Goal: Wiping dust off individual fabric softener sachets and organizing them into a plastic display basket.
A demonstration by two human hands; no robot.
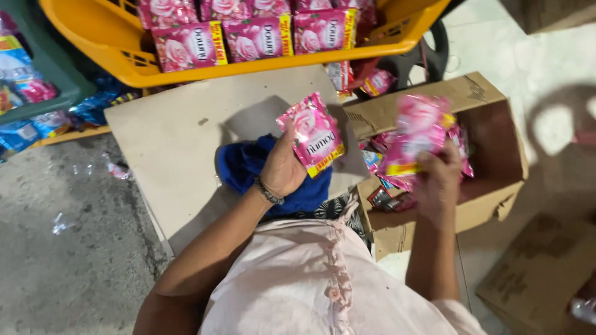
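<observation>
Both hands' grip closed on pink sachets point(312, 133)

Flat pink rose-printed plastic sachet point(312, 134) held tilted over the tan board; blurred bunch of matching pink sachets point(415, 140) above open cardboard box.

Pink packet point(312, 133) with rose picture, yellow strip, in left hand point(282, 167) fingers. Blue cloth point(245, 162) under. Yellow basket point(112, 37). Brown box point(496, 142).

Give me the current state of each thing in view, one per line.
Left hand: holds one pink flower-print sachet, upright.
Right hand: grips a blurred bunch of pink sachets.
Brown cardboard box: open, partly filled.
Yellow plastic basket: stocked with sachet rows.
Blue cloth: crumpled on board.
</observation>
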